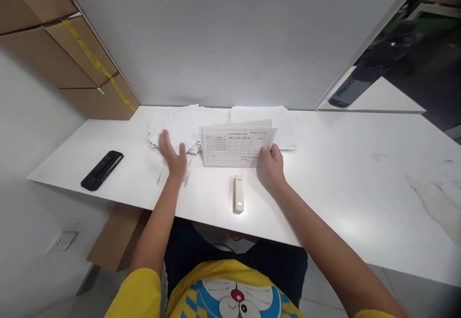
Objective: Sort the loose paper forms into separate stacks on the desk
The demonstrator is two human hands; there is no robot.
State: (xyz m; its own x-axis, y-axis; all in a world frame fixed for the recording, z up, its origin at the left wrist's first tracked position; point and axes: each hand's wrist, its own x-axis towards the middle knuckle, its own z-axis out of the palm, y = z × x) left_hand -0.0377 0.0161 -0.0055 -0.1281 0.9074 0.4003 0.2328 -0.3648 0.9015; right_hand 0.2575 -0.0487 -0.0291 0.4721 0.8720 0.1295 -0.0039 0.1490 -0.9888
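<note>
My right hand [274, 166] grips the lower right corner of a few printed paper forms [236, 147], thumb on the front sheet. They stand upright just above the table, their top edges slightly fanned. My left hand [175, 157] holds nothing; its fingers are spread and a little blurred beside the left pile of papers [176, 121]. Behind the forms lies a second stack of white papers [284, 126], partly hidden by them. A cream-coloured stapler [238, 194] rests on the table in front of the forms, touched by neither hand.
A black oblong device [102, 170] lies at the left of the white table [334, 178]. A grey panel [230, 39] closes off the back. Cardboard boxes [72, 63] are stacked behind left, another box [115, 236] is below the table, and a dark bottle [356, 82] is beyond the panel's right edge.
</note>
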